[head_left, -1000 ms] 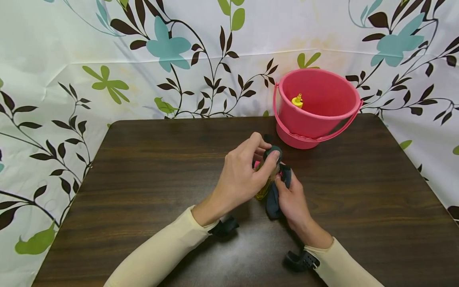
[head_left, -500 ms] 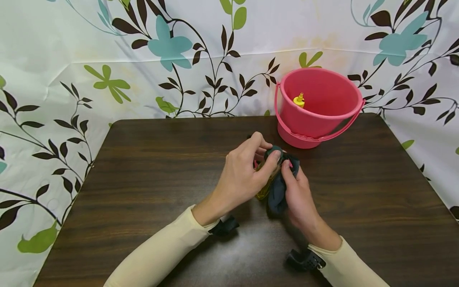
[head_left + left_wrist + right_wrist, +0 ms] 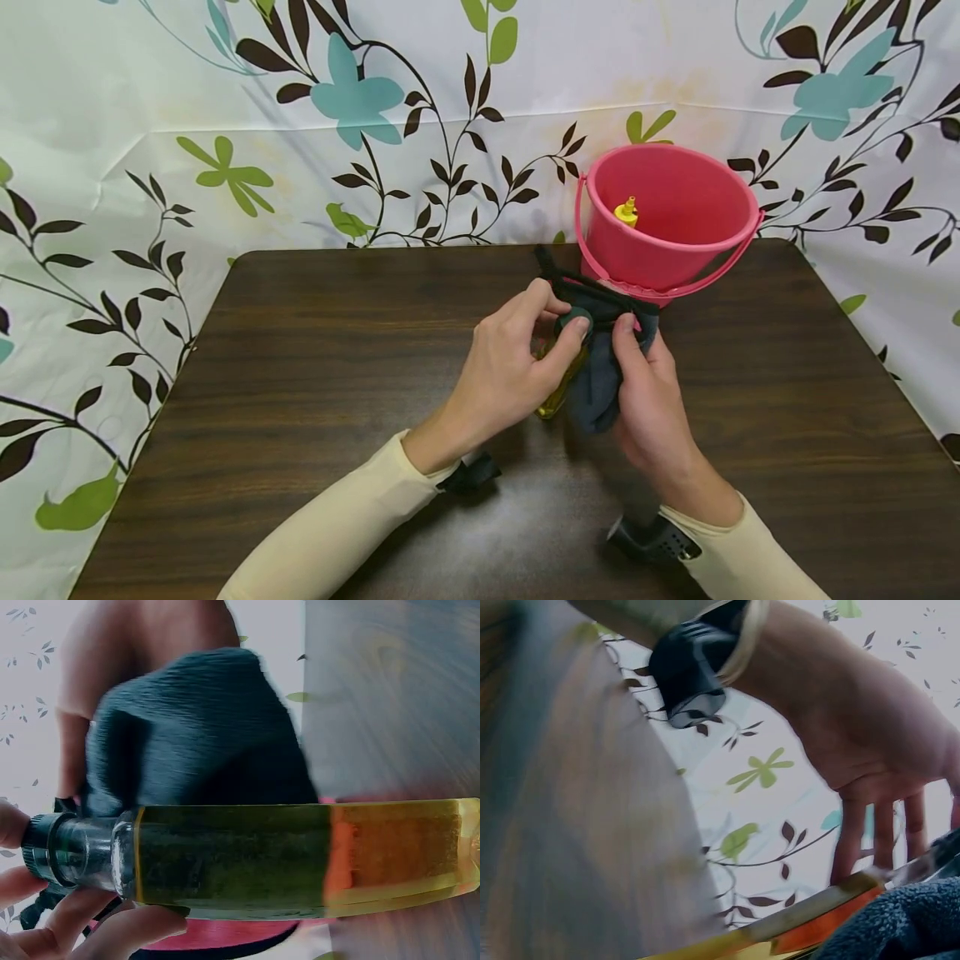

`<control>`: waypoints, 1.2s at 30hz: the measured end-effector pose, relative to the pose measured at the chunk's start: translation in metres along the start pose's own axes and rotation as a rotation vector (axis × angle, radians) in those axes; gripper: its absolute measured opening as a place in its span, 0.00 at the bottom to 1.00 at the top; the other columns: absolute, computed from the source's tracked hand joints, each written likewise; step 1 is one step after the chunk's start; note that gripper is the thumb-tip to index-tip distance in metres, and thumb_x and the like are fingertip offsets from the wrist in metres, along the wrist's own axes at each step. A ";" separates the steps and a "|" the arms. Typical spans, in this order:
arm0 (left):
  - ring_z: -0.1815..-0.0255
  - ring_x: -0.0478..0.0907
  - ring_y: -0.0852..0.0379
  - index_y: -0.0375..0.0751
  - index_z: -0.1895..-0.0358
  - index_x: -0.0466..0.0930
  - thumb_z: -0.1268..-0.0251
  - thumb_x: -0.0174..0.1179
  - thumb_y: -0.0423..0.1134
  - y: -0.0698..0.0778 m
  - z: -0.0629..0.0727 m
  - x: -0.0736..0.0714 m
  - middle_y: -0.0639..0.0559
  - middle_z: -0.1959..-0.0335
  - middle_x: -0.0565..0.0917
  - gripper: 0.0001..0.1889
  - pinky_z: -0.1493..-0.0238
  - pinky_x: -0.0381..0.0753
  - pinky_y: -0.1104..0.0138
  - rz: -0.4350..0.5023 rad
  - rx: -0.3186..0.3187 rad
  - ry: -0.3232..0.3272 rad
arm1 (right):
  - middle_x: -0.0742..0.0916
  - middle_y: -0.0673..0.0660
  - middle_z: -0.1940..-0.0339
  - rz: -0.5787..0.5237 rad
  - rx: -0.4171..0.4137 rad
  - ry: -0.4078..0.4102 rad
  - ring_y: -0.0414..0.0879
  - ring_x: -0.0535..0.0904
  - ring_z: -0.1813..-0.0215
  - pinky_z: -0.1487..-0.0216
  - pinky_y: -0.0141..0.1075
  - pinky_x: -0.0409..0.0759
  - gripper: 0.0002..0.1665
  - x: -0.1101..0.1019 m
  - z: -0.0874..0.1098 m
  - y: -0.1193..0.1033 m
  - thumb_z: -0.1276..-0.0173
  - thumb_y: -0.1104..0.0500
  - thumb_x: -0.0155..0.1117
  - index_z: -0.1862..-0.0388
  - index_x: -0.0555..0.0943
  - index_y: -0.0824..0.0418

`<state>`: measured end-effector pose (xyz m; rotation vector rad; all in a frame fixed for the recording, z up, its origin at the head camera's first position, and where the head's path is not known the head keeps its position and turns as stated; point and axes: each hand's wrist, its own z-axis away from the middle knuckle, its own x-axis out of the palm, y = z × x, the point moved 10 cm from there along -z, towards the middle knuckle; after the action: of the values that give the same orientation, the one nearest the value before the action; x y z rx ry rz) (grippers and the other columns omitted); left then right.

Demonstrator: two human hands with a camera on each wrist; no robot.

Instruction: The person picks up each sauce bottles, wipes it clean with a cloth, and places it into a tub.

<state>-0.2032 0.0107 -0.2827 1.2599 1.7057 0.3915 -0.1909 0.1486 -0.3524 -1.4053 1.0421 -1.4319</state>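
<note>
In the head view my left hand (image 3: 510, 354) grips a clear bottle of yellow liquid (image 3: 552, 402) by its neck and dark green cap. The left wrist view shows the bottle (image 3: 397, 859) lengthwise, with an orange patch near its base. My right hand (image 3: 660, 408) pinches a dark blue-green cloth (image 3: 600, 379) between thumb and fingers. This cloth has a black edge and a small pink spot by the thumb. It hangs right beside the bottle and hides part of it. Up close in the right wrist view, the cloth (image 3: 907, 922) looks fuzzy.
A pink bucket (image 3: 667, 262) stands at the table's back right, just beyond the hands. Inside it shows a yellow nozzle top (image 3: 626, 212). The dark wooden table (image 3: 337, 350) ends against a patterned curtain (image 3: 420, 100).
My right hand has moved to the right and drawn the cloth wider. The cloth's black edge now stretches up in front of the bucket's base. The left hand and bottle stay nearly still.
</note>
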 end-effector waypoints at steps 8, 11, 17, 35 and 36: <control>0.56 0.91 0.58 0.44 0.55 0.76 0.24 0.63 0.45 0.000 0.001 0.000 0.50 0.52 0.88 0.09 0.50 0.90 0.63 0.001 0.004 0.003 | 0.77 0.51 0.36 -0.063 -0.090 -0.022 0.41 0.79 0.42 0.46 0.30 0.83 0.26 0.005 0.003 -0.032 0.14 0.42 0.45 0.28 0.67 0.54; 0.56 0.91 0.58 0.43 0.56 0.76 0.24 0.63 0.44 0.000 0.002 0.000 0.50 0.53 0.88 0.09 0.50 0.90 0.64 -0.011 0.016 0.011 | 0.76 0.52 0.35 -0.080 -0.099 -0.015 0.42 0.79 0.39 0.44 0.31 0.84 0.25 0.006 0.005 -0.040 0.14 0.43 0.46 0.28 0.66 0.54; 0.58 0.91 0.58 0.42 0.58 0.75 0.25 0.63 0.44 0.002 0.002 0.000 0.50 0.54 0.88 0.10 0.51 0.90 0.64 -0.021 0.037 0.020 | 0.76 0.53 0.34 -0.128 -0.162 -0.003 0.46 0.76 0.37 0.43 0.34 0.85 0.27 0.005 0.009 -0.061 0.14 0.43 0.46 0.26 0.66 0.55; 0.57 0.91 0.57 0.41 0.57 0.75 0.24 0.62 0.43 0.004 0.001 0.000 0.49 0.54 0.88 0.10 0.51 0.90 0.65 -0.021 0.047 0.011 | 0.77 0.54 0.35 -0.081 -0.206 0.032 0.47 0.75 0.38 0.44 0.33 0.84 0.24 0.000 0.016 -0.069 0.13 0.47 0.46 0.27 0.66 0.57; 0.57 0.91 0.57 0.42 0.57 0.75 0.24 0.62 0.43 0.004 0.001 0.000 0.49 0.54 0.88 0.10 0.51 0.90 0.65 -0.022 0.045 0.010 | 0.77 0.54 0.35 -0.077 -0.202 0.032 0.47 0.76 0.38 0.45 0.34 0.84 0.24 0.000 0.015 -0.068 0.13 0.47 0.46 0.27 0.66 0.57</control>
<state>-0.2000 0.0119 -0.2805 1.2727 1.7441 0.3488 -0.1768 0.1682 -0.2875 -1.5862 1.1916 -1.4396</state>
